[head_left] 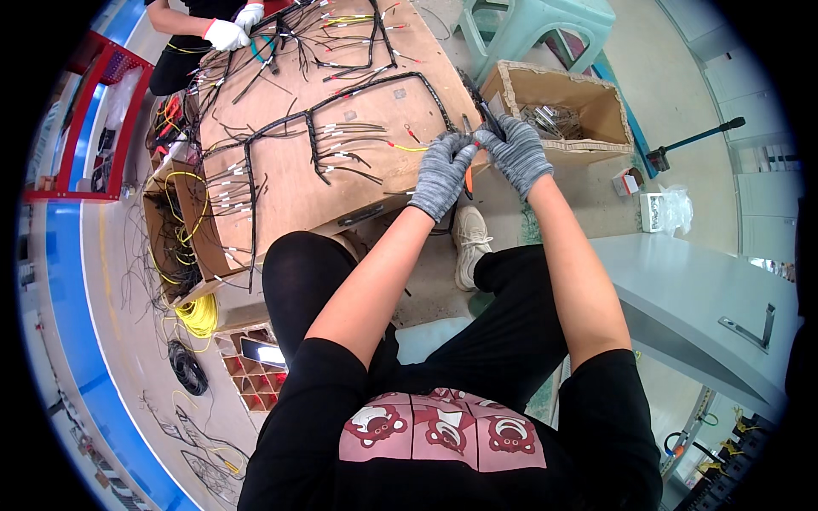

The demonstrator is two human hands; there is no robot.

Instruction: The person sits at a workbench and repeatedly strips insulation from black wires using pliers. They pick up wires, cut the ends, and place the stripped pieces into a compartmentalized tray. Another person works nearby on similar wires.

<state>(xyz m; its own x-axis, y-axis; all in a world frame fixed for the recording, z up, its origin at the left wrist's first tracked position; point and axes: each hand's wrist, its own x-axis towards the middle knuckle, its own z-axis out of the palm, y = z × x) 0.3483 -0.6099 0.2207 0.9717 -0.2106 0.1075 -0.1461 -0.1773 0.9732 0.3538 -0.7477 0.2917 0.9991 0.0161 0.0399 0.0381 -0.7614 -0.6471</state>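
A black wire harness (310, 116) lies branched across a wooden board (341, 201), its trunk bending down at the right toward a worker's two gloved hands at the board's edge. The left hand (445, 175) and the right hand (518, 152), both in gray striped knit, meet with fingers bent in close; what each one grips cannot be told. A yellow wire (410, 148) runs up to the left glove, and a red-tipped lead (411, 134) lies just beside it. An orange handle (469, 181) shows below the left fingertips. Thin wires with white tags fan out from the harness's branches.

At the board's far side lies a second harness (372, 43), where a co-worker's white-gloved hands (226, 35) are near a teal-handled tool (265, 48).

To the right, a box (588, 153) holds metal pieces (550, 121), near a pale green stool (528, 24). To the left, wires fill another box (215, 245), with a yellow coil (198, 317) at its foot and a black coil (187, 368) on the floor. A phone (262, 351) rests on a divided box (247, 383). A gray table (682, 272) stands at the worker's right.
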